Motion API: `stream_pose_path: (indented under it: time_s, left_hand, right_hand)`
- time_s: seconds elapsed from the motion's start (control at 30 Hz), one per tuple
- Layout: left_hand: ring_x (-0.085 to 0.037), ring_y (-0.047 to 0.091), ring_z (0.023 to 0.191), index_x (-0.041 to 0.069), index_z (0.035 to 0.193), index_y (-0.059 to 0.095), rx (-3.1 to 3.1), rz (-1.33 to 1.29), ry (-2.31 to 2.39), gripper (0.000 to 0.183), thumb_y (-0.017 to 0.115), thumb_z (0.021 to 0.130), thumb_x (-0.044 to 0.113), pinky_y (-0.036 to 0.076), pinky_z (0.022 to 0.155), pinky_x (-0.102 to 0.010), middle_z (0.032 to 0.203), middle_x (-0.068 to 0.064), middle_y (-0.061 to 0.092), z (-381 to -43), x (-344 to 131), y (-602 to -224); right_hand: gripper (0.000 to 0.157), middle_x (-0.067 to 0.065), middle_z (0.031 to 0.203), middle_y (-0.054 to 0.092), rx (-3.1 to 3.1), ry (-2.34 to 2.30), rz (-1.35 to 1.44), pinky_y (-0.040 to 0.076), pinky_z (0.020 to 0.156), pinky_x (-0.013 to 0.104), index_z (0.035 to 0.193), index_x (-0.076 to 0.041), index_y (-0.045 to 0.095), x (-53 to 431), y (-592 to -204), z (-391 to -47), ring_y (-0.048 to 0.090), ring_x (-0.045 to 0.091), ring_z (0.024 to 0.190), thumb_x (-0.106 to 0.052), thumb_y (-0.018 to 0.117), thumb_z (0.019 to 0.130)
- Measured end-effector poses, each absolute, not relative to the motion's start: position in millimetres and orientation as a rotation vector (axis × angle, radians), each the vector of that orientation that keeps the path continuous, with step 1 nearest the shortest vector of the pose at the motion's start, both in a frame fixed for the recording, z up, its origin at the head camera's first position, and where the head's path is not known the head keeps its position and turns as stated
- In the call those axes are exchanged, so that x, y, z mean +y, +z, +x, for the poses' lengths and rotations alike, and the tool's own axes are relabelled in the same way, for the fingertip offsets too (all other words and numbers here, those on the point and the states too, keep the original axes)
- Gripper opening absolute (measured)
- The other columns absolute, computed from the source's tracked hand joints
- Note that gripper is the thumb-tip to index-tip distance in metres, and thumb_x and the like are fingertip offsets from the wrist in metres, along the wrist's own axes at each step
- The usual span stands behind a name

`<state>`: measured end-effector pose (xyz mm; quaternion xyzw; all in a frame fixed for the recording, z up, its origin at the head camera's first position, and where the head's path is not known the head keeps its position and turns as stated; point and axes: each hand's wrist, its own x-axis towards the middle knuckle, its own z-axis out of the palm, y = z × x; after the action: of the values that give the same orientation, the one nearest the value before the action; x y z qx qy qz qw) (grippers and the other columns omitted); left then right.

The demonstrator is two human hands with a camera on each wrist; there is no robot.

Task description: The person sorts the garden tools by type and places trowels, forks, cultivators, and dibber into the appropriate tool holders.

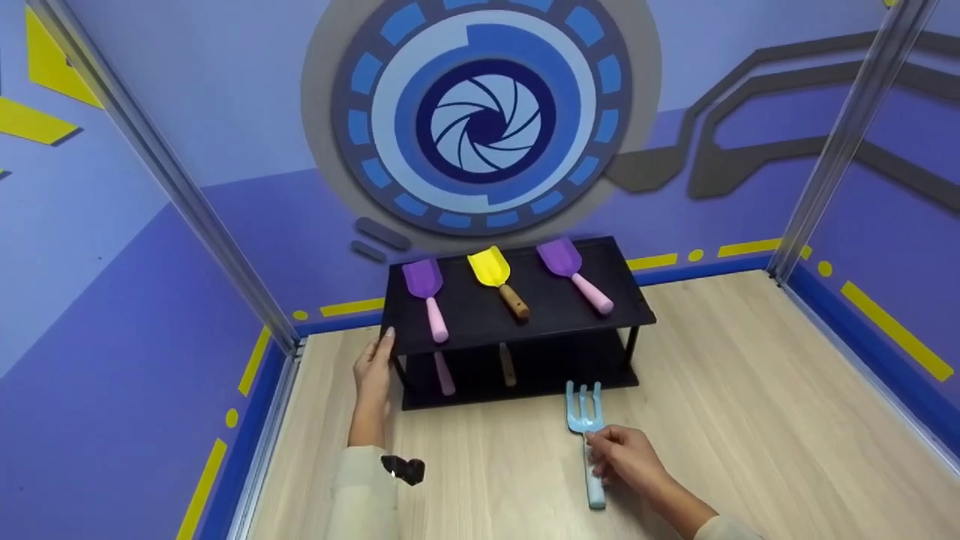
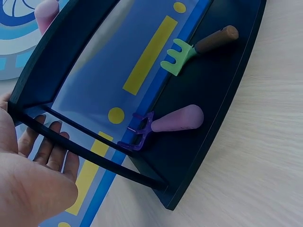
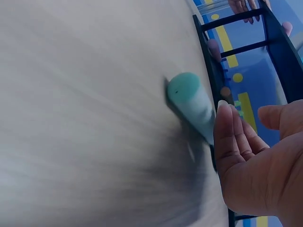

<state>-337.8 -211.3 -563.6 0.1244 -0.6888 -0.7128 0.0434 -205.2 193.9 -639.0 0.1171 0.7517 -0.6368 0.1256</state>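
My left hand (image 1: 373,369) holds a black two-tier rack (image 1: 517,330) by its left end, thumb at the top board's edge, fingers behind the side bar in the left wrist view. A light-blue hand fork (image 1: 592,469) lies on the table before the rack, tines toward it. Over its neck is my right hand (image 1: 626,457); in the right wrist view thumb and fingers stand apart, fingers fairly straight beside the handle (image 3: 194,101). On the top board lie a purple scoop (image 1: 424,279), a yellow scoop (image 1: 491,268) and another purple scoop (image 1: 561,257).
The lower board bears a purple fork with a pink handle (image 2: 180,118) and a green fork with a brown handle (image 2: 218,40). Printed blue panels (image 1: 262,247) wall in the wooden table (image 1: 712,375) at the back and sides, with metal posts (image 1: 825,142) at the corners.
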Motion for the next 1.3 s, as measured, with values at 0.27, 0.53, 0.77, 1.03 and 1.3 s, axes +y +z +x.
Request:
stream_pose_path:
  time_s: [0.27, 0.53, 0.77, 1.03, 1.3]
  left_hand:
    - [-0.038, 0.017, 0.168, 0.011, 0.170, 0.024, -2.140, 0.425, -2.191, 0.093, 0.061, 0.103, 0.063, 0.017, 0.137, -0.061, 0.179, -0.014, 0.019, -336.8, -214.2, -563.8]
    - [-0.039, 0.023, 0.166, 0.010, 0.168, 0.031, -2.155, 0.410, -2.158, 0.089, 0.061, 0.103, 0.062, 0.021, 0.137, -0.059, 0.177, -0.017, 0.026, -339.7, -214.3, -565.8]
    - [-0.039, 0.025, 0.166, 0.010, 0.169, 0.030, -2.150, 0.426, -2.158, 0.090, 0.061, 0.103, 0.063, 0.022, 0.137, -0.059, 0.177, -0.017, 0.026, -339.3, -213.9, -565.8]
    - [-0.038, 0.022, 0.167, 0.011, 0.169, 0.029, -2.141, 0.421, -2.173, 0.090, 0.061, 0.103, 0.063, 0.020, 0.137, -0.058, 0.178, -0.015, 0.024, -336.7, -214.1, -566.9]
    - [-0.036, 0.029, 0.165, 0.012, 0.163, 0.044, -2.109, 0.390, -2.197, 0.076, 0.060, 0.105, 0.058, 0.023, 0.137, -0.056, 0.175, -0.013, 0.034, -340.0, -213.2, -566.3]
  right_hand:
    - [0.029, 0.005, 0.080, 0.070, 2.337, -1.716, 0.388, 0.055, 0.057, 0.029, 0.099, -0.001, 0.069, 197.7, -647.6, -202.8, 0.064, 0.017, 0.067, -0.029, 0.070, 0.103]
    - [0.027, 0.003, 0.075, 0.064, 2.423, -1.533, 0.414, 0.049, 0.051, 0.028, 0.088, -0.006, 0.068, 199.3, -649.8, -199.1, 0.058, 0.016, 0.062, -0.028, 0.070, 0.103]
    - [0.045, 0.000, 0.065, 0.061, 2.508, -1.353, 0.335, 0.041, 0.047, 0.023, 0.074, -0.010, 0.065, 200.6, -648.1, -196.9, 0.052, 0.012, 0.054, -0.046, 0.075, 0.098]
    - [0.046, 0.000, 0.068, 0.063, 2.472, -1.356, 0.223, 0.044, 0.047, 0.024, 0.079, -0.009, 0.068, 206.7, -649.3, -198.6, 0.053, 0.013, 0.056, -0.051, 0.080, 0.093]
    - [0.047, -0.006, 0.057, 0.055, 2.477, -1.254, 0.022, 0.038, 0.048, 0.023, 0.068, -0.013, 0.066, 209.6, -644.8, -203.1, 0.046, 0.009, 0.050, -0.051, 0.083, 0.090]
